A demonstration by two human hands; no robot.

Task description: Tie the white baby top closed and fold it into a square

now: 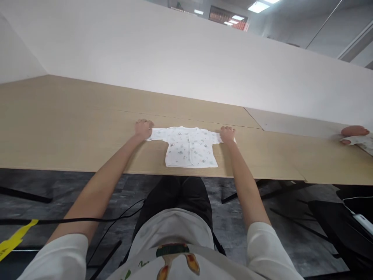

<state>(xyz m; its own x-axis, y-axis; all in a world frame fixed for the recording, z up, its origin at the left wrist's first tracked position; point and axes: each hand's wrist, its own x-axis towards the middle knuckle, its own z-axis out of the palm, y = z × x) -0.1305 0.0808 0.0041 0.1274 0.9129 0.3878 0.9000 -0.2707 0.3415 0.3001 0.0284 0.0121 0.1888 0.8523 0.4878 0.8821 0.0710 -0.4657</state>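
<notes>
Through the head camera I saw a small white shirt (190,151) lying flat on the table (72,128), straight ahead at twelve o'clock; the left hand (143,128) curled over its nine-o'clock sleeve (159,134); the right hand (227,134) curled over its three-o'clock sleeve (215,137); I could not tell whether either gripped the cloth; a white partition (175,58) stood beyond.
</notes>
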